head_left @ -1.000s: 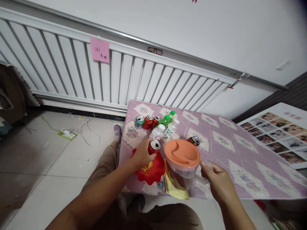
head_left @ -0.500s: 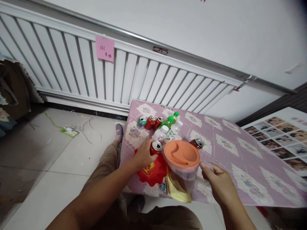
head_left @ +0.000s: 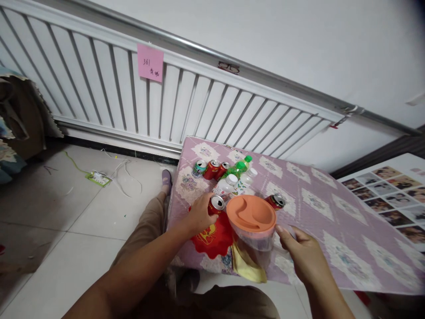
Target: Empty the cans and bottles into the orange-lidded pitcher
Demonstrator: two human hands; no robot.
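My left hand [head_left: 202,212] is wrapped round a red soda can [head_left: 216,204] whose top is opened. Under that can lies a red scalloped mat [head_left: 214,239] with a yellow print. By its handle my right hand [head_left: 299,246] grips a clear plastic pitcher [head_left: 260,248] with an orange lid [head_left: 251,213]. The pitcher is upright, just right of the can; whether its base touches the table cannot be made out. A yellow cloth [head_left: 247,266] shows behind and beside it at the table's front edge. A dark red can [head_left: 275,201] stands behind the pitcher.
Further back on the flowered tablecloth [head_left: 332,221] are a teal can [head_left: 199,169], two red cans [head_left: 211,169], green-capped bottles [head_left: 239,168] and white-capped bottles [head_left: 229,184]. A white radiator [head_left: 186,102] lines the wall. On the floor lies a power strip [head_left: 98,179] with cables.
The camera view has shifted slightly, so the background sits a little further right. Both hands keep their hold on the can and the pitcher, with almost no movement.
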